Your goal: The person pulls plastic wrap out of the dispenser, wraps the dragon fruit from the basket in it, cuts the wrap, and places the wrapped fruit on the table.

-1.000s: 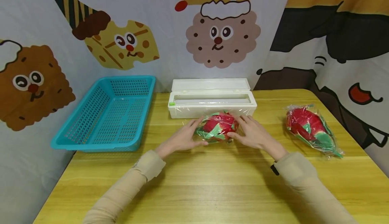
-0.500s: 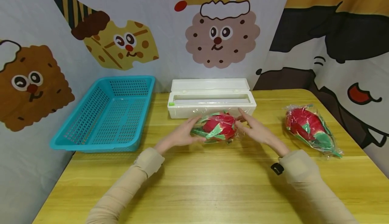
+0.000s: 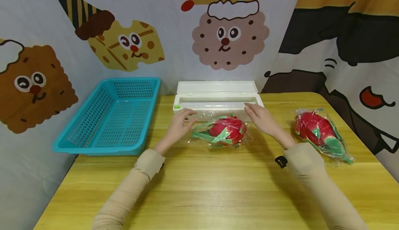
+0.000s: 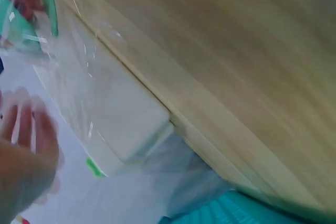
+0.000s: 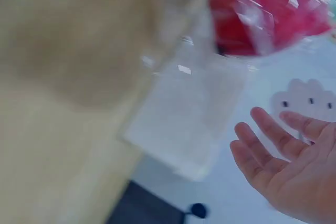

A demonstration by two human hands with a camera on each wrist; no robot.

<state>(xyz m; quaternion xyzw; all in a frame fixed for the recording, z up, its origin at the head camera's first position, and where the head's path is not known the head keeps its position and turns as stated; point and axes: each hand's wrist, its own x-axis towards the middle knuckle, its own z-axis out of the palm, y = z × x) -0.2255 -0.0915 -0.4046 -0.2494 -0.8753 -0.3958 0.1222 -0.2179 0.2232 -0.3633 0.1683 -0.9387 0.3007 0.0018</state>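
Note:
A red and green dragon fruit lies in clear cling film on the table, in front of the white cling film dispenser, whose lid stands up. My left hand hovers at the fruit's left, fingers loosely bent and holding nothing that I can make out. On the other side my right hand is spread beside the dispenser's right end, apart from the fruit. In the right wrist view the right hand's fingers are parted over nothing. Film stretches from the fruit toward the dispenser in the left wrist view.
A turquoise basket stands at the left of the wooden table. Another dragon fruit in film lies at the right. Behind the table hangs a cloth printed with cartoon food.
Both hands have let go of the wrapped dragon fruit and moved away from it. The left hand went left and up, the right hand up toward the dispenser. The fruit stays in place.

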